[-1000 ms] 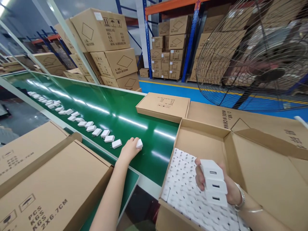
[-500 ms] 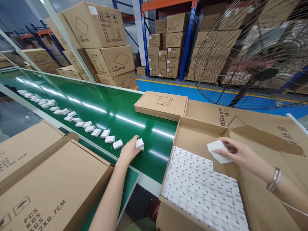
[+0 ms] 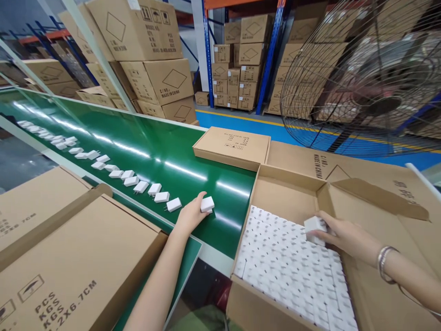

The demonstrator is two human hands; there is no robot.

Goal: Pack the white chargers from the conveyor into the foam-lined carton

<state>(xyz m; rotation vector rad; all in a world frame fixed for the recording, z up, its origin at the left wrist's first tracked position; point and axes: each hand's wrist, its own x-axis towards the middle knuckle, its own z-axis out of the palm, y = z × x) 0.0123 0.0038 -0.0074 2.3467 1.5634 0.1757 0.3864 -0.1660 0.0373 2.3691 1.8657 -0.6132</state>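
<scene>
On the green conveyor belt (image 3: 172, 147), my left hand (image 3: 190, 215) is closed around a white plug-in charger (image 3: 207, 204); something white shows just under it, too small to make out. Behind that hand a line of loose white chargers (image 3: 174, 205), some with prongs showing, trails off to the far left. My right hand (image 3: 344, 236) grips one or more white chargers (image 3: 313, 225) inside an open carton (image 3: 287, 178), at the edge of the packed chargers (image 3: 282, 262). These stand in tight rows over the carton's near part. Fingers partly hide what the right hand holds.
A flat closed carton (image 3: 232, 143) lies across the belt's far side. Large cartons (image 3: 113, 257) stand at the near left, and stacked boxes (image 3: 158, 78) rise behind the belt. A big caged fan (image 3: 372, 82) is at the upper right.
My right hand has lowered its white chargers into the carton, down to the edge of the packed rows. My left hand has shifted slightly right with its charger. The view has tilted slightly.
</scene>
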